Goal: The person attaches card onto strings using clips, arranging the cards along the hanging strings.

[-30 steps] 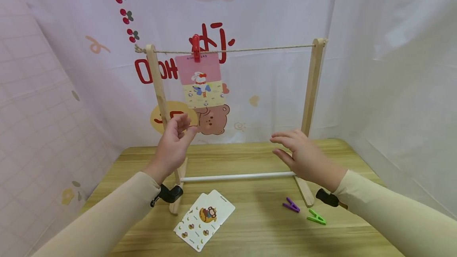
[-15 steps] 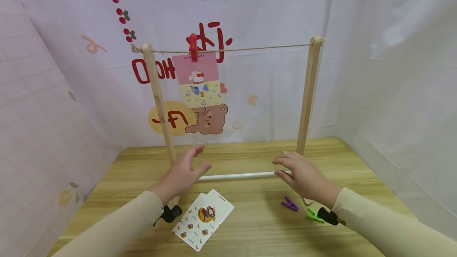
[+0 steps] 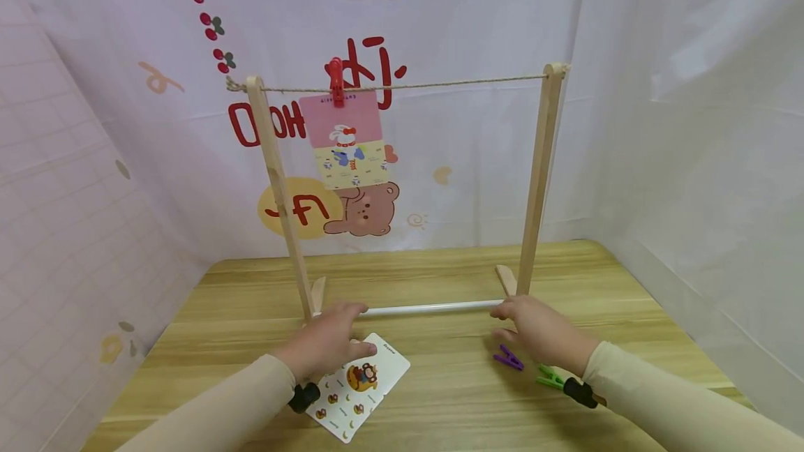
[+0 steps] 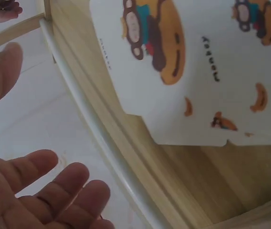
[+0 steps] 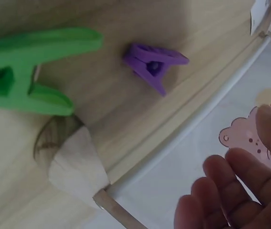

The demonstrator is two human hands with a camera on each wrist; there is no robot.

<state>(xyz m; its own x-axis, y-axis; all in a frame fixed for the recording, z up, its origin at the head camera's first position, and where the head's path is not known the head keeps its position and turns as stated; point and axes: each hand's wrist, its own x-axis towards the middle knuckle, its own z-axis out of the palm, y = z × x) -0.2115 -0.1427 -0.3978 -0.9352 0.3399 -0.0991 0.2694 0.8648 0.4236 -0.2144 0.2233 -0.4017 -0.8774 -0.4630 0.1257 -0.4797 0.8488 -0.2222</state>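
Note:
My left hand [image 3: 328, 342] hovers over the upper left part of a white card with a monkey-and-banana print [image 3: 383, 368], its fingers loosely spread. In the left wrist view nothing lies between those fingers and the thumb. My right hand [image 3: 541, 332] is just above a purple clothespin [image 3: 510, 358] and a green clothespin [image 3: 550, 377]. Both clothespins lie on the table, apart from the fingers in the right wrist view. A pink and yellow rabbit card [image 3: 347, 134] hangs from a twine line [image 3: 465, 82], held by a red clothespin [image 3: 337, 86].
The line runs between a left wooden post [image 3: 276, 180] and a right wooden post [image 3: 537, 187]. A white rod [image 3: 433, 308] joins the posts low down. All stand on a wood-grain table [image 3: 440, 396], with a printed cloth [image 3: 490, 159] behind.
Both hands have come down from beside the rack toward the table, the left over the monkey card, the right near the clothespins. The hanging card stays on the line.

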